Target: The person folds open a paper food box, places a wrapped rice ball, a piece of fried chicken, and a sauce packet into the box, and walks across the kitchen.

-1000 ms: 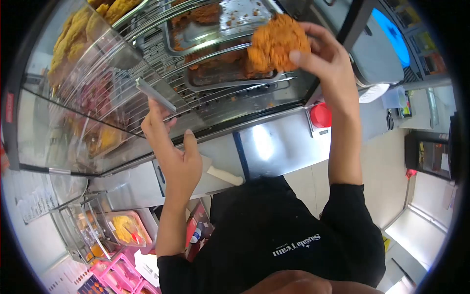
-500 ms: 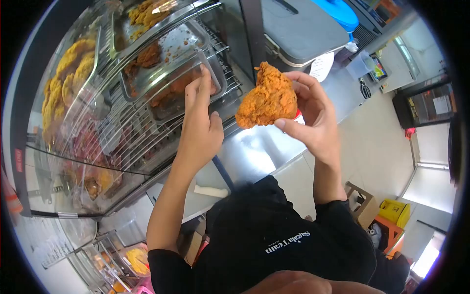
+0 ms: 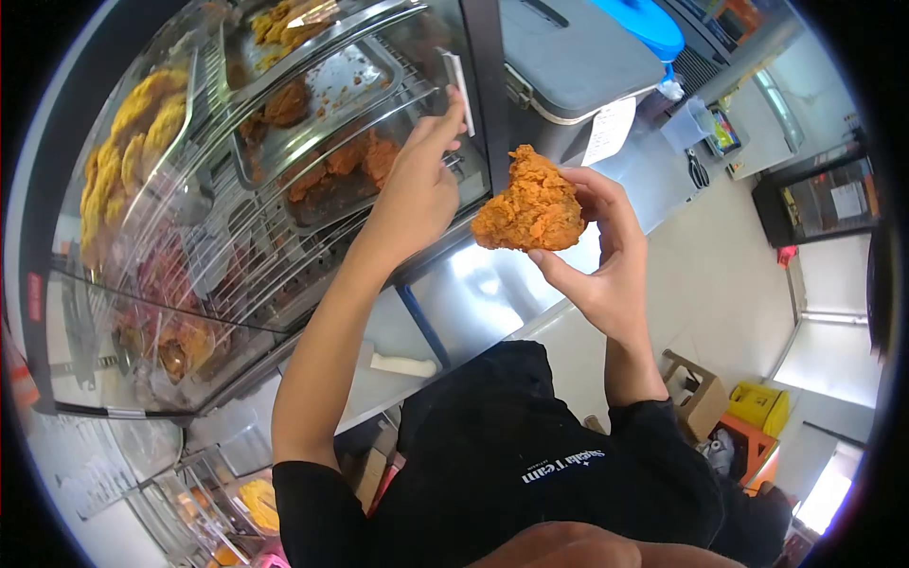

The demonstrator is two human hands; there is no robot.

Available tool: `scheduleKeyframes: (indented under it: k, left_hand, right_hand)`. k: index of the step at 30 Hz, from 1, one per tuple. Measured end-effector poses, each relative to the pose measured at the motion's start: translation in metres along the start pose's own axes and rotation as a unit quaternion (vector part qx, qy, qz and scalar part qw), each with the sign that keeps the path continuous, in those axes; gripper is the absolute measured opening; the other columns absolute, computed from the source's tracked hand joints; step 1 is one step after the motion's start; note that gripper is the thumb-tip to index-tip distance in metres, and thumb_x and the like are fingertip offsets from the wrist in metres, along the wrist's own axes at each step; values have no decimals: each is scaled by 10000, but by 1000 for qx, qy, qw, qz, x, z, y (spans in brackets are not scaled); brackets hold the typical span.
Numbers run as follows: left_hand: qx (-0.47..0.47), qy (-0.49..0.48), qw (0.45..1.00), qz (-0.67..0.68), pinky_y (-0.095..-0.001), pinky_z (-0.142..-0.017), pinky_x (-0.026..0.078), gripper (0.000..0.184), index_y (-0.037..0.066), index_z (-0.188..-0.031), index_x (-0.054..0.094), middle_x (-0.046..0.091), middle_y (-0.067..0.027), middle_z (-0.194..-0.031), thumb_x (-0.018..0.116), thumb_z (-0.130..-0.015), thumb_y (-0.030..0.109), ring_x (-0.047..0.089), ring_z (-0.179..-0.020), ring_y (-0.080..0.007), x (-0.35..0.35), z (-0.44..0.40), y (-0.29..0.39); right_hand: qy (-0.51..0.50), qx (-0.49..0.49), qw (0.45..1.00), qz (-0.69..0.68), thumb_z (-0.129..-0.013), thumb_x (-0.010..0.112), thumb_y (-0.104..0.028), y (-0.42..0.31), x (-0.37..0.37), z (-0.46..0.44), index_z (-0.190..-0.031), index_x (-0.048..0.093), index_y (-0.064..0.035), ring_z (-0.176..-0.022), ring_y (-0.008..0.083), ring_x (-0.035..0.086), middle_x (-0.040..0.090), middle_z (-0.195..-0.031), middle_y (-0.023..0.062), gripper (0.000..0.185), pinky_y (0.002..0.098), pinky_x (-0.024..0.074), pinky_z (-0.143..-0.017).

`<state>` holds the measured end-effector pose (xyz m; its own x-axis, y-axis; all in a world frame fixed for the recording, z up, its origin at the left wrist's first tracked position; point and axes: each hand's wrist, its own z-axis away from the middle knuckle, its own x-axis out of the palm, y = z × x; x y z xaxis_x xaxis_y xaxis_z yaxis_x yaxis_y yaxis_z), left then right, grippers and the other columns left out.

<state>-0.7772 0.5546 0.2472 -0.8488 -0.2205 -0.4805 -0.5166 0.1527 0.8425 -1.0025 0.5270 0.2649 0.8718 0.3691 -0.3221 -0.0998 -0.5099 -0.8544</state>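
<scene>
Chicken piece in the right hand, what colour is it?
The chicken piece is orange-brown; head view.

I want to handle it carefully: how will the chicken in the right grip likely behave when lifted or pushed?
The chicken is probably fairly stiff: the right grip pinches one edge, yet no sag shows. Its jagged surface may flake under a hard squeeze. Its uneven outline suggests rocking rather than rolling.

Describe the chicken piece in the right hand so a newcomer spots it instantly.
Find the glass display cabinet, then look to the right of its dark corner post. There the right hand holds the fried chicken piece, craggy, orange-brown and roughly triangular. Unlike the fried pieces inside the cabinet, it is out in the open.
</scene>
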Motion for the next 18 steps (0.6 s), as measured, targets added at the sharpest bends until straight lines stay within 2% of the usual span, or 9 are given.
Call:
scheduleKeyframes:
  k: [1, 4, 5, 7, 9, 12, 14, 16, 18]
  left_hand:
    - [-5, 15, 1000, 7, -316, -982, 448, 728, 139, -1539, 331, 533, -116, -1266, 390, -860, -113, 558, -1124, -213, -1, 2, 0]
    - [-37, 10, 993, 109, -308, -963, 457, 698, 152, -1529, 359, 559, -112, -1230, 415, -877, -89, 584, -1073, -203, -22, 9, -3]
    - [-34, 62, 990, 123, -299, -940, 467, 620, 104, -1487, 419, 582, -104, -1182, 443, -893, -73, 598, -1027, -185, -29, 21, 1]
    - [-12, 159, 978, 134, -294, -888, 485, 562, 89, -1422, 485, 597, -102, -1134, 451, -888, -80, 613, -973, -173, -39, 52, 12]
    - [-20, 265, 957, 115, -278, -836, 494, 456, 67, -1323, 560, 611, -76, -1042, 484, -895, -69, 614, -914, -139, -53, 113, 19]
    - [-122, 349, 924, 97, -293, -894, 480, 409, 39, -1317, 542, 603, -63, -1021, 522, -913, -24, 600, -966, -142, -48, 228, 14]
    - [-175, 387, 904, 45, -299, -856, 493, 377, 58, -1273, 567, 600, -41, -967, 563, -902, -10, 607, -927, -141, -28, 307, 14]
    - [-233, 435, 863, 111, -316, -827, 503, 382, 77, -1255, 580, 601, -41, -948, 598, -881, -1, 613, -903, -148, 7, 380, 19]
    - [-303, 441, 838, 104, -326, -832, 511, 360, 68, -1224, 595, 602, -54, -934, 606, -871, 0, 621, -900, -162, 39, 448, 29]
  right_hand:
    - [0, -8, 1000, 5, -675, 788, -108, -2, 4, 1, -1273, 559, -54, -894, 133, 560, 635, -1052, 55, 642, 263, 439, -775]
    - [-18, -19, 999, -23, -677, 788, -91, -9, 18, 2, -1275, 557, -46, -908, 135, 563, 631, -1068, 50, 642, 264, 436, -791]
    - [-35, -10, 998, -41, -681, 788, -85, -14, 25, 2, -1278, 553, -42, -922, 137, 563, 626, -1084, 52, 642, 268, 437, -804]
    - [-74, 15, 994, -83, -690, 787, -72, -18, 30, 1, -1284, 546, -33, -952, 140, 564, 617, -1114, 55, 643, 275, 437, -832]
    - [-111, -2, 989, -103, -693, 791, -60, -24, 51, 9, -1294, 534, -28, -1000, 148, 564, 600, -1155, 63, 654, 287, 439, -865]
    - [-200, -4, 966, -161, -699, 801, -40, -33, 80, 23, -1320, 506, -16, -1127, 192, 564, 574, -1234, 97, 688, 323, 430, -970]
    - [-275, 3, 940, -201, -730, 789, -38, -41, 112, 39, -1344, 473, 11, -1190, 229, 555, 579, -1259, 128, 692, 363, 413, -1041]
    - [-368, 22, 894, -256, -735, 774, -18, -52, 155, 65, -1353, 464, 12, -1156, 237, 580, 592, -1230, 149, 692, 364, 415, -1039]
    - [-454, 30, 847, -276, -738, 774, -20, -81, 204, 102, -1350, 473, 5, -1136, 225, 586, 603, -1202, 143, 683, 353, 426, -1020]
